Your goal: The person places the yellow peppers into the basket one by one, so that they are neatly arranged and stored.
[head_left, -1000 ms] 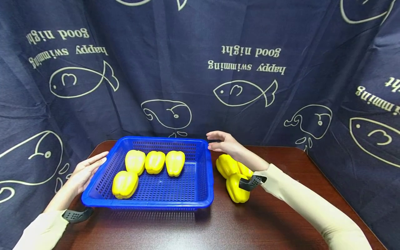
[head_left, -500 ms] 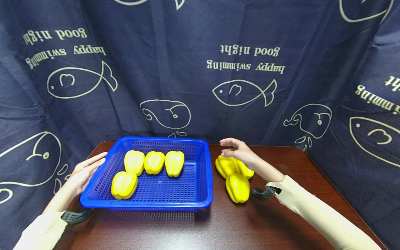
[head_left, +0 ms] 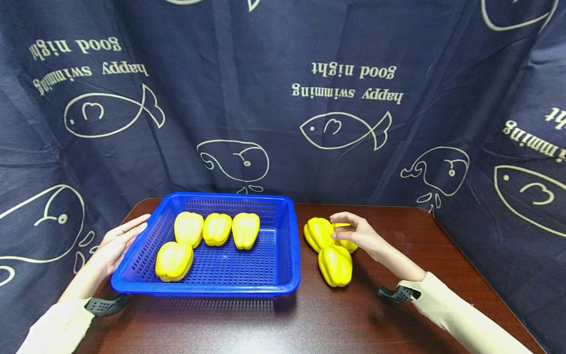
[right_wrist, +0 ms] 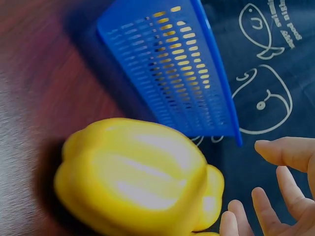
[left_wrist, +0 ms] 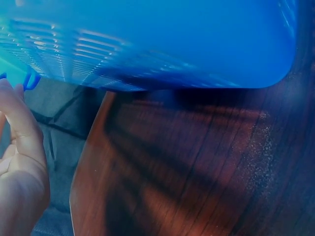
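Observation:
A blue perforated plastic basket (head_left: 203, 289) stands on the table with several yellow bell peppers (head_left: 174, 261) inside. My left hand (head_left: 114, 250) rests along the basket's left rim, fingers fairly straight. Three more yellow bell peppers lie together to the right of the basket: a near one (head_left: 335, 265), a far left one (head_left: 318, 234) and a far right one (head_left: 349, 244) partly hidden by my right hand (head_left: 363, 237). That hand hovers over the far right pepper with fingers spread and loosely bent, gripping nothing. The right wrist view shows the near pepper (right_wrist: 133, 177) large, fingertips apart from it.
The dark brown wooden table (head_left: 212, 327) extends in front of the basket and to the right. Right behind it hangs a dark blue curtain (head_left: 274, 98) with fish and whale drawings, which also closes off both sides.
My right hand has moved right and down, away from the basket's right rim to above the loose peppers. The left hand stays at the basket's left rim.

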Demonstrator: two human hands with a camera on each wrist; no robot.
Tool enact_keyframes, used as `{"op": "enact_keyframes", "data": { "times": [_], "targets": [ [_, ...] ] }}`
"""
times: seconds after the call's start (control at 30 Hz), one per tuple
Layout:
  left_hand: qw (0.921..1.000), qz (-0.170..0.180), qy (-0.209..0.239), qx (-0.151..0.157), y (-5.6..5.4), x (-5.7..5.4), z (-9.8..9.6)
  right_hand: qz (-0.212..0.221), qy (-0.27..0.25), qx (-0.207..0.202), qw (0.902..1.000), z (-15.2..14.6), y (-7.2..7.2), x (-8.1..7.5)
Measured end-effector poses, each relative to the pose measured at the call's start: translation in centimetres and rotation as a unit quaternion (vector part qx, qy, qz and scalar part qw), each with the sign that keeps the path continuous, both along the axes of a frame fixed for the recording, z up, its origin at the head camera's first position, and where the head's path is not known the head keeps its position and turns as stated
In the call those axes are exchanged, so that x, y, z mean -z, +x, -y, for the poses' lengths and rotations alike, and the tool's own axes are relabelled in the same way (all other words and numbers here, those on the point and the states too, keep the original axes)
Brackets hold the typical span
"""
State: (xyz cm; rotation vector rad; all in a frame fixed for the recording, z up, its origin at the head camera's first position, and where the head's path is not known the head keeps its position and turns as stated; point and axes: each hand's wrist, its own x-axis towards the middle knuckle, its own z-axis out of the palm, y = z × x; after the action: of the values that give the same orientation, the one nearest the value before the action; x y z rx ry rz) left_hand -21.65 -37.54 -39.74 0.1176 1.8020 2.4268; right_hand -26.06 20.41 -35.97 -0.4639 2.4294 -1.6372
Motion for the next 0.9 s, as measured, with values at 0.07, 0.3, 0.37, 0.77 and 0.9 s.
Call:
{"op": "enact_keyframes", "data": {
  "times": [0.07,0.3,0.37,0.77,0.9],
  "targets": [
    [1.0,0.002,-0.003,-0.001,0.1,0.0,0.0,0.007,-0.004,0.003,1.0,-0.5,0.3,0.4],
    [1.0,0.002,-0.004,-0.006,0.1,0.0,0.0,0.023,0.003,0.034,0.9991,-2.1,1.7,1.7],
    [0.9999,0.005,-0.005,-0.008,0.1,0.0,0.0,0.026,0.004,0.036,0.999,-2.4,2.1,2.1],
    [0.9996,0.011,-0.021,-0.015,0.1,-0.1,-0.1,0.049,0.0,0.05,0.9975,-3.4,3.9,3.5],
    [0.9997,0.002,-0.02,-0.012,0.1,-0.1,0.0,0.06,-0.014,0.046,0.9971,-3.5,4.1,4.1]
  ]
}}
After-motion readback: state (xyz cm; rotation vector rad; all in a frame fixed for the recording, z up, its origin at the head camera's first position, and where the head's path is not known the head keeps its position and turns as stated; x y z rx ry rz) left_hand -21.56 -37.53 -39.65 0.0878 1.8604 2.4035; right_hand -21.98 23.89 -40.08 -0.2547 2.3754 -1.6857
